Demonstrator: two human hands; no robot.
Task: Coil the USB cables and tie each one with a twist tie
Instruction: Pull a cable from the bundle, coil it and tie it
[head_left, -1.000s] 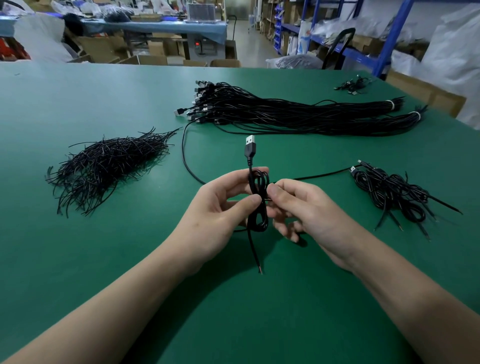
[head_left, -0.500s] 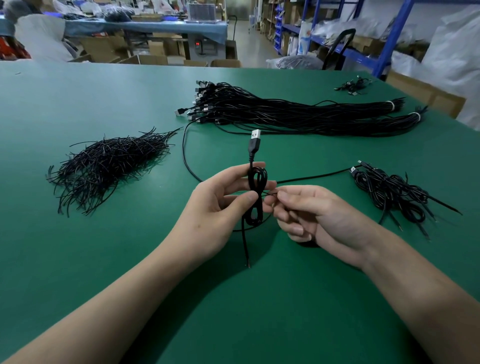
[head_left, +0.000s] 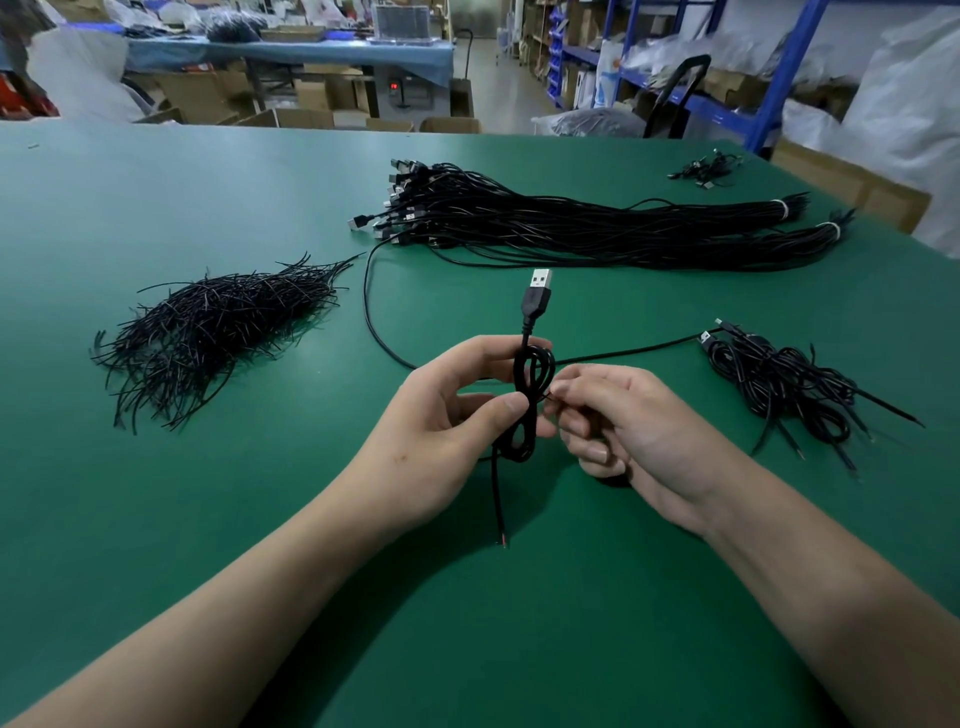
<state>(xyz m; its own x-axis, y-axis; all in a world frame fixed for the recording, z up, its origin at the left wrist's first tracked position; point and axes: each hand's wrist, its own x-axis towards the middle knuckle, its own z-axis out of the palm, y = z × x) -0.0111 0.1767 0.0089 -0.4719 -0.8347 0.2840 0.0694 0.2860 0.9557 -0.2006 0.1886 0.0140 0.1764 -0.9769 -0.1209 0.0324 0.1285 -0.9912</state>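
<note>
Now: left hand (head_left: 441, 441) grips the coil (head_left: 530, 400) at its waist, thumb across the front, fingers (head_left: 488, 349) curled behind, just above the bench (head_left: 156, 519). Plug (head_left: 539, 296) points up and the bare end hangs below. Right hand (head_left: 639, 431) has its fingers curled, tips pinching a tie (head_left: 546, 398) at the coil's middle, barely visible. Tie heap (head_left: 218, 332) lies left, loose cables (head_left: 597, 228) behind, done coils (head_left: 779, 384) right. One cable on the bench is partly hidden behind both hands.

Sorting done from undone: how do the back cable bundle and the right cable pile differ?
The back bundle lies stretched straight, white-banded at one end; the right pile is coiled short. The back bundle holds more cables than the right pile. Both are black USB cables.
</note>
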